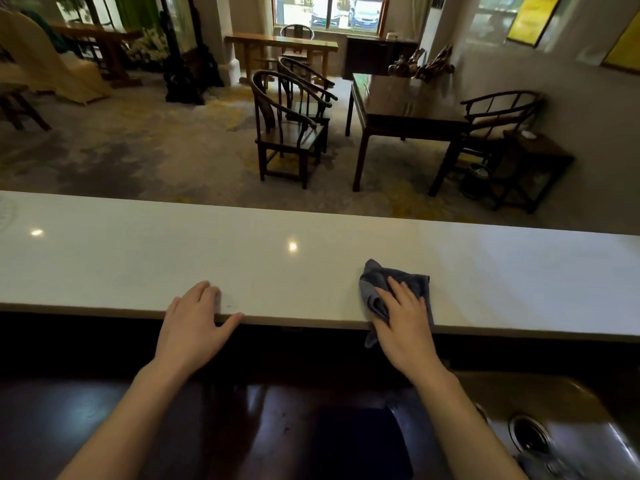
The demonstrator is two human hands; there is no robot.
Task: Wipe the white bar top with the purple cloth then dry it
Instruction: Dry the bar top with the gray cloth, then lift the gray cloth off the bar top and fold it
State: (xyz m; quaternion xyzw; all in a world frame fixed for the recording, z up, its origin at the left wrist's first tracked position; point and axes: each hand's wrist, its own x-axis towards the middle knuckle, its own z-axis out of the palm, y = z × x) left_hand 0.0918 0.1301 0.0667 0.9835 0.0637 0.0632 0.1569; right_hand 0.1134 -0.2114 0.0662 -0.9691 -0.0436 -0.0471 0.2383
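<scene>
The white bar top (138,258) runs across the whole view from left to right. A crumpled greyish-purple cloth (375,282) lies on it near the front edge, right of centre, with one corner hanging over the edge. My right hand (403,318) presses flat on the cloth, fingers spread over it. My left hand (194,322) rests on the front edge of the bar top to the left, fingers on the surface and thumb along the edge, holding nothing.
Below the bar top is a dark lower counter (104,417) with a metal sink (554,427) at the bottom right. Beyond the bar stand dark wooden chairs (287,133) and a dark table (405,112) on a carpeted floor.
</scene>
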